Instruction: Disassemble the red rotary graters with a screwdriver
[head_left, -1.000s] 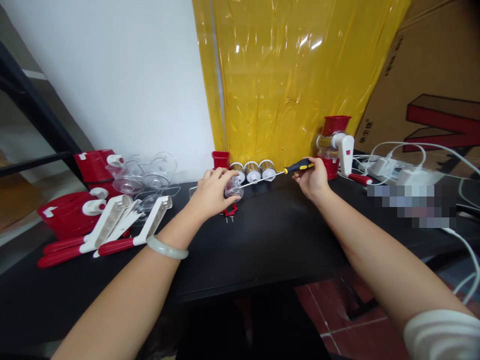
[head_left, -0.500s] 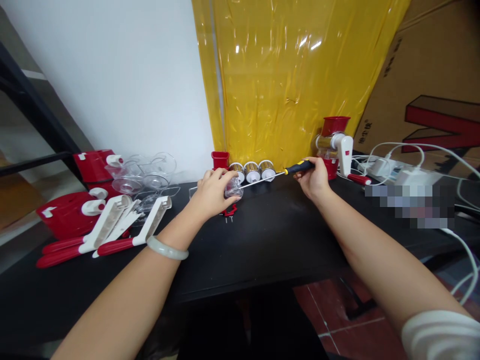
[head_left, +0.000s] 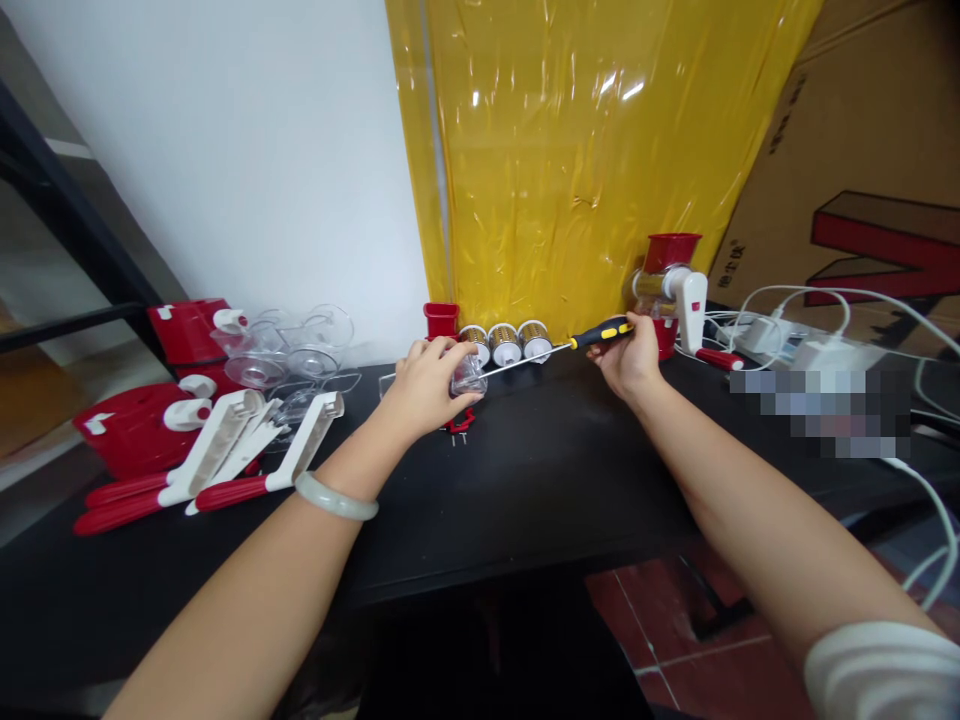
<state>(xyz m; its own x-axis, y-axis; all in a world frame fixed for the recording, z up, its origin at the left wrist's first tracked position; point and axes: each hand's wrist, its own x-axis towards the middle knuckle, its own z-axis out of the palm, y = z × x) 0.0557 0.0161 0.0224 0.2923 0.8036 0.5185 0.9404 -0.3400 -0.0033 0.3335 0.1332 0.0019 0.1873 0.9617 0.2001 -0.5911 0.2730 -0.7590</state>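
Note:
My left hand (head_left: 427, 388) is closed around a clear plastic part (head_left: 469, 374) above the black table. A long screwdriver (head_left: 604, 333) with a black and yellow handle is gripped in my right hand (head_left: 634, 362). Its thin shaft slants down to the left, and the tip meets the right side of the clear part; the exact contact is too small to make out. Just below my left hand lies a small red piece (head_left: 461, 420) with little screws beside it. Behind the shaft stand three metal grater drums (head_left: 504, 344) with white ends, and left of them a red hopper (head_left: 441, 320).
Red bases (head_left: 135, 425), clear plastic housings (head_left: 289, 350) and white crank handles with red grips (head_left: 300, 450) crowd the left side. At right stands an assembled rotary grater (head_left: 673, 285), beside white cables and a power strip (head_left: 821, 350). Yellow film (head_left: 600, 150) hangs behind the table (head_left: 525, 500).
The screwdriver handle has turned slightly in my right hand, showing more of its yellow marking. My left hand and the clear part have hardly moved.

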